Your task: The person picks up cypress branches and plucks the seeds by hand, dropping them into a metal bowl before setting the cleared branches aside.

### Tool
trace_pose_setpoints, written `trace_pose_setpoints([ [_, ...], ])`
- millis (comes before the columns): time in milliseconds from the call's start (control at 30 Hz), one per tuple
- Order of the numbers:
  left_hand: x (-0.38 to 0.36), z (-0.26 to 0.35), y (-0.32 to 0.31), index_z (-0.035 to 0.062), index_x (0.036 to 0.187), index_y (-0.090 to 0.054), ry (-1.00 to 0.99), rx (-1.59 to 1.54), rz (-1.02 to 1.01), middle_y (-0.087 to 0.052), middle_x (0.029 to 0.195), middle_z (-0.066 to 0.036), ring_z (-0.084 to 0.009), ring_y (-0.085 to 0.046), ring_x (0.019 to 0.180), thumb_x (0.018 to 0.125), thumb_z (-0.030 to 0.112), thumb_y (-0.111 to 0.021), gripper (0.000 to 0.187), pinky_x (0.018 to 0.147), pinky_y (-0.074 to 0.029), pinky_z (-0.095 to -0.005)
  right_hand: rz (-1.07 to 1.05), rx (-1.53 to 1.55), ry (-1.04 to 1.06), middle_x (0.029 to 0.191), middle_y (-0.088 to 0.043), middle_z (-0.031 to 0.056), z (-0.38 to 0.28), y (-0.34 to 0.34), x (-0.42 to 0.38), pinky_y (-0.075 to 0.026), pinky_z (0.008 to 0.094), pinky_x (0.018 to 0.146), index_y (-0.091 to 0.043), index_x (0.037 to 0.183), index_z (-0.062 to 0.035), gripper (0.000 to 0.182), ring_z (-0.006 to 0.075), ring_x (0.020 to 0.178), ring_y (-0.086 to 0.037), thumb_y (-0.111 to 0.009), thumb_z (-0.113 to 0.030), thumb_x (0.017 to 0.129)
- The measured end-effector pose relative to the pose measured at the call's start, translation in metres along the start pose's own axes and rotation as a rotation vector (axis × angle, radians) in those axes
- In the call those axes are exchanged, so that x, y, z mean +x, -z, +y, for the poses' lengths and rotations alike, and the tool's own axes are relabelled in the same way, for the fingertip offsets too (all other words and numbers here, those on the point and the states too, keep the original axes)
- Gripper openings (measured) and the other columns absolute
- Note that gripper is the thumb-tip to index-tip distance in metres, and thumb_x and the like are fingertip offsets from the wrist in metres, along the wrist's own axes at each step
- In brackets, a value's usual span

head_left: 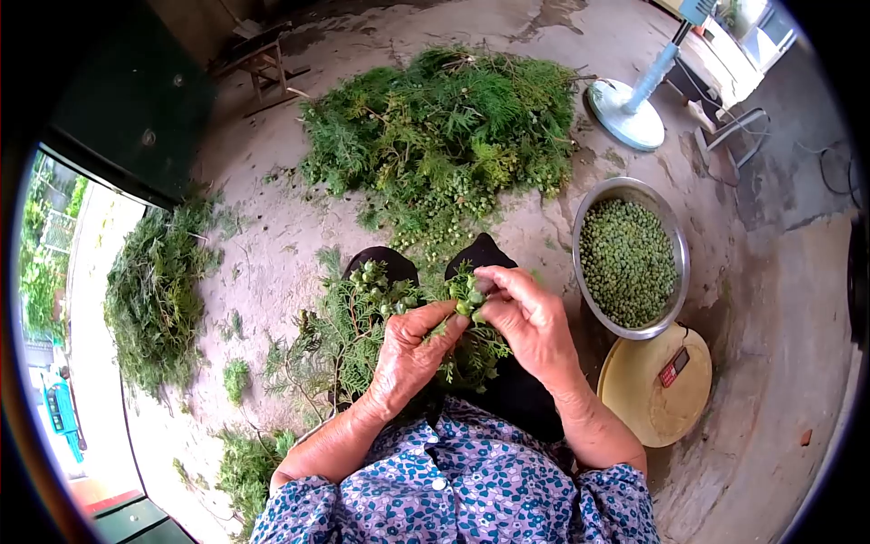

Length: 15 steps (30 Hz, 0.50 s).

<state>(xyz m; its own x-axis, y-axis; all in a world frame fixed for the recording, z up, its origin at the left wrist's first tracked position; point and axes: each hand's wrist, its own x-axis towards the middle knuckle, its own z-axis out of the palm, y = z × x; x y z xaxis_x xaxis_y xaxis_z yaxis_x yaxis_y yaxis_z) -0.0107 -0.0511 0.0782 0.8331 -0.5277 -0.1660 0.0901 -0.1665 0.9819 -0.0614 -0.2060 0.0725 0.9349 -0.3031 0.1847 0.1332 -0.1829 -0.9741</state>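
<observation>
Over my lap, my left hand [412, 352] pinches a green sprig [465, 292] between thumb and fingers. My right hand [526, 317] meets it from the right, its thumb and fingers closed on the same sprig, where pale green cones cluster. Beneath both hands a leafy evergreen branch [358, 335] spreads across my lap toward the left. To the right, a metal bowl [681, 247] holds a heap of small green cones [627, 263].
A big pile of evergreen branches [444, 122] lies ahead, another pile [159, 290] at left. A fan base [627, 113] stands at upper right. A round yellow lid or stool [634, 390] carries a red phone [674, 367]. A wooden stool [261, 68] stands at upper left.
</observation>
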Motion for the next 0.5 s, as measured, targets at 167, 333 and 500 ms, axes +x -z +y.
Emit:
trace_pose_setpoints([
  [167,-0.003,-0.007,0.005,-0.0007,0.098,-0.063,-0.076,0.033,0.001,-0.058,0.067,0.000,-0.0050,-0.048,0.058,0.083,0.010,-0.062,0.019,0.054,-0.041,-0.0214,-0.135,-0.069,-0.147,0.079,-0.060,0.0080,-0.001,0.002,0.004,-0.044,0.0237,0.062,-0.062,0.098,-0.0028,0.019,0.0141,0.069,-0.057,-0.057,-0.017,0.087],
  [333,-0.003,-0.003,0.004,-0.0018,0.095,-0.063,-0.094,0.049,0.016,-0.058,0.067,0.000,-0.0053,-0.049,0.060,0.081,0.009,-0.063,0.018,0.055,-0.042,-0.0225,-0.119,-0.109,-0.039,0.075,-0.060,0.0077,-0.004,-0.001,0.004,-0.044,0.0260,0.059,-0.062,0.089,-0.0042,0.010,0.0162,0.064,-0.059,-0.062,-0.011,0.081],
  [500,-0.001,0.000,0.003,-0.0024,0.092,-0.063,-0.034,0.081,0.039,-0.058,0.066,0.000,-0.0042,-0.048,0.061,0.080,0.008,-0.063,0.016,0.055,-0.042,-0.0226,0.077,-0.371,0.167,0.078,-0.056,0.0094,-0.006,-0.019,-0.002,-0.045,0.0310,0.060,-0.058,0.088,-0.0031,0.015,0.0251,0.069,-0.057,-0.063,-0.001,0.074],
])
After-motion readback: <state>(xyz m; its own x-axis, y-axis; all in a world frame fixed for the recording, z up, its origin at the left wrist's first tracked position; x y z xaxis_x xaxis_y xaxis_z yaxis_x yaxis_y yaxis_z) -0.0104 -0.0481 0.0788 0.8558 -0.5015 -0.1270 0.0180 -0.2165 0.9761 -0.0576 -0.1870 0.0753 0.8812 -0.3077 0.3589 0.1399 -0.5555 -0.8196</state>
